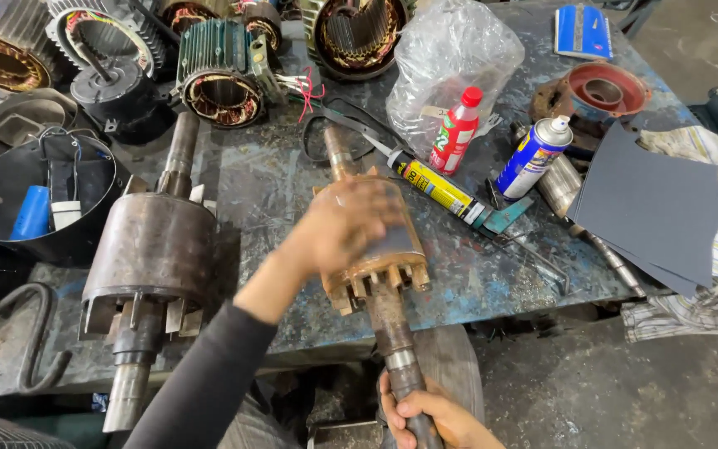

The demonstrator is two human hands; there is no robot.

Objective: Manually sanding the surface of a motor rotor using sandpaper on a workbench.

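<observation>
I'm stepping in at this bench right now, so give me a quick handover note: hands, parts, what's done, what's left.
Left hand: lies flat on the rusty rotor's drum, blurred, perhaps rubbing; I can't tell whether it holds anything.
Right hand: grip closed round the rotor's shaft, at the table edge.
Nearby: second rotor to the left, spray can, red bottle, dark abrasive sheets.
Done: can't tell.
Left: rust still shows on drum and shaft.

On your bench (276,179) a second rusty rotor (153,258) lay near the left edge, stators (224,76) lined the far edge, and spray cans (533,156) stood beside dark sandpaper sheets (654,208) toward the right edge.
</observation>
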